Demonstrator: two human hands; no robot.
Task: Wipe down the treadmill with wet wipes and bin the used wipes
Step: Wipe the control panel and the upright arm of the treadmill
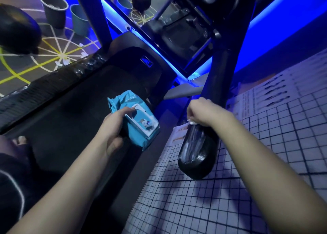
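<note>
I stand on a black treadmill (74, 99) under blue light. My left hand (115, 126) grips a blue pack of wet wipes (139, 120) with a white flip lid, held over the belt. My right hand (203, 111) is curled round the treadmill's right handrail (196, 156), a glossy black bar with wet streaks on its rounded end. A small white wet wipe (192, 122) shows under the fingers, pressed against the rail. Most of the wipe is hidden by the hand.
Two bins (53, 9) (79, 20) stand on the patterned floor at the far left, beyond the left handrail (17, 30). A mirror behind the treadmill repeats them. A tiled wall with a poster (265, 96) is on the right. My foot (19, 140) rests on the left side rail.
</note>
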